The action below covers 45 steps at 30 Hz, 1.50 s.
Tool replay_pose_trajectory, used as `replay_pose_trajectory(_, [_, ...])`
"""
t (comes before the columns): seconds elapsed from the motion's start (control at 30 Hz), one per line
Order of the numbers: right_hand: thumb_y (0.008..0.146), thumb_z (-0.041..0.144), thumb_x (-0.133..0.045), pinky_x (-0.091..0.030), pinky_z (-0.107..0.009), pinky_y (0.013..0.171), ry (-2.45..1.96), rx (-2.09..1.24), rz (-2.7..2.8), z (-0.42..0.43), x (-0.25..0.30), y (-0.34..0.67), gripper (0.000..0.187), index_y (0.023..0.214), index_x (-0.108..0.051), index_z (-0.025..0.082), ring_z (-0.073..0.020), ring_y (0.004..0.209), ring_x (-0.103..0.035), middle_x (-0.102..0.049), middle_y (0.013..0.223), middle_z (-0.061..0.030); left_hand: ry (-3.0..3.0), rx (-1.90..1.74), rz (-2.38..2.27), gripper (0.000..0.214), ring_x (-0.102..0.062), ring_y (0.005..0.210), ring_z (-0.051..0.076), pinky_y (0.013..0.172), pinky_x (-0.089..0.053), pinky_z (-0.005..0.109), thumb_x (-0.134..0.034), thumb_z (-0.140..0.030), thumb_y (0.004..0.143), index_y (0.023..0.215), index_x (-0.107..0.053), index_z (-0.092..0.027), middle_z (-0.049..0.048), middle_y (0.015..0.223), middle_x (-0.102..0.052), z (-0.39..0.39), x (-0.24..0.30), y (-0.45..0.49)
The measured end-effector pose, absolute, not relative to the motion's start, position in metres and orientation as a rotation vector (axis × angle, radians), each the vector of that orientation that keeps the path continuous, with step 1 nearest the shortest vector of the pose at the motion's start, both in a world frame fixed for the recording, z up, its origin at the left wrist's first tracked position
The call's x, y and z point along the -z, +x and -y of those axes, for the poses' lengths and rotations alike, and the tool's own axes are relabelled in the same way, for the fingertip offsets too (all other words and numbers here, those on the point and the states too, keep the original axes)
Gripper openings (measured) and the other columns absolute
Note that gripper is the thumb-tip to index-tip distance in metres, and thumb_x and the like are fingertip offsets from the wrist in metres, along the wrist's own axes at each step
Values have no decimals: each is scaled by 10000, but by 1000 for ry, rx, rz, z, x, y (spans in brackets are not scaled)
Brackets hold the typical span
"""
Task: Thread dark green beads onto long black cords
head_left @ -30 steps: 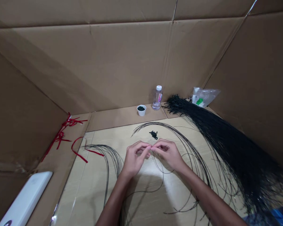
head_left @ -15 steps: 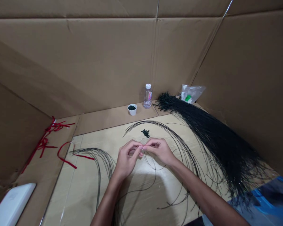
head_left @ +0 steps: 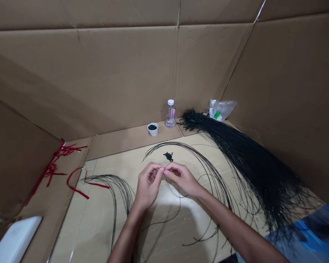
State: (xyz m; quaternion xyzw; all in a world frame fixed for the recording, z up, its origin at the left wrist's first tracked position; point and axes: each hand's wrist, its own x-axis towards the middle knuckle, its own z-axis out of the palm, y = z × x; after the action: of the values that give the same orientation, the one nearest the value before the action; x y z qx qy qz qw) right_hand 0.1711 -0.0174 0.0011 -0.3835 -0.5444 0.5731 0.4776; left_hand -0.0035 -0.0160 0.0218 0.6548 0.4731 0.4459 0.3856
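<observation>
Pinching thin black flexible strand point(head_left: 180, 204) between fingertips of L hand point(head_left: 147, 185) and R hand point(head_left: 181, 179), both closed on it, tips meeting above middle of pale cardboard work sheet point(head_left: 104, 226). Looping from pinch point down onto sheet, between forearms. Lying just beyond fingertips, apart from hands: small pile of black beads point(head_left: 168, 156). Arcing around pile and R hand: several loose black strands point(head_left: 208, 164). Fanning out L of L hand: second group of black strands point(head_left: 117, 182), w/ curled red ribbon piece point(head_left: 74, 187) at its far end. Standing at rear edge: small white cup of black beads point(head_left: 152, 129), clear plastic bottle w/ white cap point(head_left: 170, 114) just beside it. Running from bottle toward near R: thick bundle of black strands point(head_left: 249, 160), clear plastic bag point(head_left: 221, 109) sitting behind its far end. Lying far L: tangle of red ribbons point(head_left: 56, 160). Showing at near L corner: white flat slab point(head_left: 15, 236). Enclosing area on three sides: brown cardboard walls point(head_left: 112, 80).
</observation>
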Motion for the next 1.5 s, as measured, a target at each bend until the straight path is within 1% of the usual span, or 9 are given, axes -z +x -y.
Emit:
replay_pose_trajectory(0.2, [971, 414, -686, -420, -298, 697, -1039, -1351, 1231, 17, 9, 168, 224, 866, -668, 218, -176, 715, -574, -681, 776, -7, 1593, -961, -1238, 285, -672, 800, 198, 734, -501, 287, -648, -444, 994, 959, -752, -181, 41, 871, -754, -6, -27, -5])
replay_pose_trajectory(0.3, [929, 366, -680, -402, -296, 679, -1103, -1303, 1176, 14, 16, 168, 173, 839, -646, 222, -175, 688, -550, -648, 729, 5, 1792, -907, -1451, 226, -653, 715, 198, 696, -483, 306, -631, -362, 985, 961, -770, -186, 48, 868, -776, -30, -21, -6])
replay_pose_trajectory(0.43, [910, 357, -668, -382, -293, 665, -1132, -1274, 1144, 11, 23, 167, 154, 843, -647, 220, -174, 684, -534, -622, 710, 10, 2111, -844, -1514, 180, -676, 806, 221, 767, -484, 333, -603, -178, 944, 974, -779, -197, 81, 973, -779, -58, -6, -3])
replay_pose_trajectory(0.57, [884, 321, -657, -383, -294, 657, -1116, -1279, 1141, 10, 23, 167, 110, 845, -649, 219, -171, 670, -530, -615, 702, 12, 2250, -831, -1461, 174, -682, 875, 247, 787, -471, 345, -618, -155, 949, 972, -781, -211, 96, 973, -746, -69, 0, 6])
replay_pose_trajectory(0.67, [864, 308, -656, -387, -292, 648, -1119, -1277, 1122, 10, 20, 166, 95, 833, -650, 219, -172, 663, -529, -608, 686, 13, 2243, -861, -1444, 165, -669, 861, 242, 789, -464, 348, -627, -144, 948, 884, -764, -210, 94, 941, -733, -68, -2, 9])
replay_pose_trajectory(0.83, [844, 274, -647, -396, -292, 658, -1111, -1259, 1101, 11, 16, 167, 65, 819, -667, 217, -172, 676, -539, -614, 693, 8, 1707, -1109, -1382, 41, -624, 678, 181, 683, -489, 311, -702, -173, 855, 872, -738, -183, 54, 801, -724, -50, -2, 9])
replay_pose_trajectory(1.0, [868, 273, -646, -375, -294, 639, -1098, -1244, 1151, 16, 17, 166, 75, 834, -679, 215, -170, 667, -523, -620, 709, 6, 974, -1162, -1109, 202, -649, 664, 140, 657, -522, 267, -830, -251, 743, 904, -749, -161, 47, 804, -748, -19, -3, 5])
replay_pose_trajectory(1.23, [909, 310, -660, -382, -298, 660, -1125, -1186, 1199, 18, 16, 168, 125, 842, -692, 208, -183, 719, -560, -650, 759, -11, 882, -1167, -1009, 280, -647, 699, 127, 677, -519, 253, -897, -322, 761, 958, -794, -152, 83, 892, -789, -4, 2, 4])
replay_pose_trajectory(1.5, [948, 355, -662, -371, -298, 636, -1143, -1147, 1290, 21, 12, 168, 194, 817, -682, 214, -169, 654, -509, -631, 719, 0, 942, -1123, -989, 351, -643, 698, 140, 664, -521, 271, -938, -384, 757, 995, -819, -153, 106, 940, -804, -6, 7, 3])
